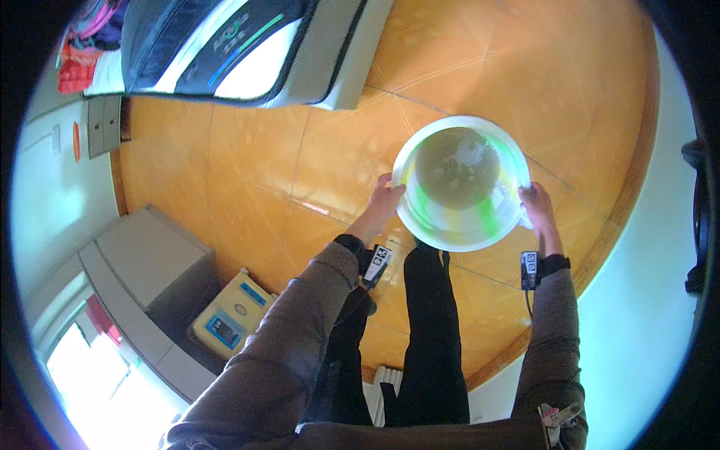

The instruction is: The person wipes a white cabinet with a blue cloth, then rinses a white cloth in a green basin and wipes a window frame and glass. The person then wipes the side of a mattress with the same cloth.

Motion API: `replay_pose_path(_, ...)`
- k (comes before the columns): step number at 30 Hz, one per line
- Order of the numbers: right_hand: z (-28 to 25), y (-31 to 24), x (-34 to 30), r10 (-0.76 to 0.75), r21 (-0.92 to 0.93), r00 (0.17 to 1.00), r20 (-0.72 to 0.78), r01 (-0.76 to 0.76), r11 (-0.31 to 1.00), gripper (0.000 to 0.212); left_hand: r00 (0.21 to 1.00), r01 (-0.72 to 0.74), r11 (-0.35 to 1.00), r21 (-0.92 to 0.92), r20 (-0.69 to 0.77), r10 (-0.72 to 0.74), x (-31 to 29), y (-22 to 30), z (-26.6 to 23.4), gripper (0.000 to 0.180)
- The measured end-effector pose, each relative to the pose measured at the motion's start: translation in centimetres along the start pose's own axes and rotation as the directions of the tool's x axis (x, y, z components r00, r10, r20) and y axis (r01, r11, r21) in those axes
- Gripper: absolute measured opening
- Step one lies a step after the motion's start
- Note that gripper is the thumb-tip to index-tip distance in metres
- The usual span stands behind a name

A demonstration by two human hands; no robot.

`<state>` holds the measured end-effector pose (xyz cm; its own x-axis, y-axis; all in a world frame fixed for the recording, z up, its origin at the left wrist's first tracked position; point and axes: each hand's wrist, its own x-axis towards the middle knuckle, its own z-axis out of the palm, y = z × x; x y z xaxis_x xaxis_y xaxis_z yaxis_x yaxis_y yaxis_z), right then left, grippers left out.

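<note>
A round white basin (469, 238) with green patches on its inner wall is held in front of me above the tiled floor. Cloudy greyish water (454, 176) with a patch of foam fills its bottom. My left hand (386, 196) is closed on the left rim, thumb on top. On the opposite side my right hand (537, 204) grips the right rim; the fingers beneath are mostly hidden. A whitish cloth-like piece (526, 218) shows beside the right hand, and I cannot make out what it is.
A mattress on a bed (300, 56) stands at the far left. On the left are a grey cabinet (154, 255) and a cream box (234, 315) with blue panels. Orange tiled floor (270, 161) runs underfoot, and a pale wall (637, 315) curves along the right.
</note>
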<state>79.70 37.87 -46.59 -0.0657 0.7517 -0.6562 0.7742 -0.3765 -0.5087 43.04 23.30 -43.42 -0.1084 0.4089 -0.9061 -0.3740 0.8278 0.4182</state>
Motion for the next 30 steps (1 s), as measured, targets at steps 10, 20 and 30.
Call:
replay_pose_path(10, -3.2, 1.8, -2.5, 0.28, 0.496, 0.9, -0.333, -0.085, 0.864, 0.033, 0.988, -0.049, 0.864, 0.502, -0.102, 0.116, 4.9, 1.0, 3.2, 0.065)
replay_pose_path(20, 3.8, -19.9, -19.7, -0.051, 0.928, 0.998, 0.023, -0.003, 0.374, 0.022, 0.773, 0.365, 0.824, -0.433, 0.635, -0.009, -6.2, 4.5, 6.4, 0.06)
replay_pose_path(30, 20.7, -29.1, -14.4, 0.393, 0.88, 0.903, 0.176, -0.323, 0.349, 0.05, 0.962, 0.224, 0.966, -0.127, 0.189, -0.198, -6.6, 8.7, -4.8, 0.041)
